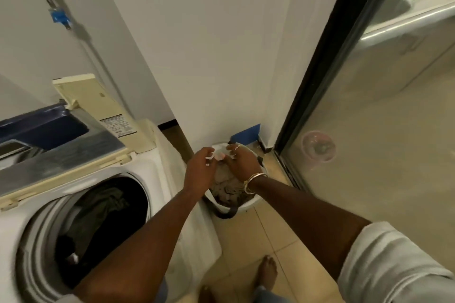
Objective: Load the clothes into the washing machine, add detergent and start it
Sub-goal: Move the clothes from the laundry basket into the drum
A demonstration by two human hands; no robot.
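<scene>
Both hands over the round white laundry basket [247,206]: crumpled grey-brown clothes [227,190] lie straight below my nearer right hand [242,161], fingers curled down, grip unclear; left hand [200,167] loose, empty; white top-loading washing machine [157,172] leftward.

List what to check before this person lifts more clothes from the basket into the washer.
1. The cream plastic washer lid is raised: ok.
2. Room in the round washer drum: ok, the dark clothes seem to lie low inside.
3. More grey-brown clothes wait in the white round laundry basket: ok.
4. Firm grip by the left hand and right hand: cannot tell; both are over the basket, fingers blurred.
5. Detergent within reach: cannot tell; none in view.
</scene>
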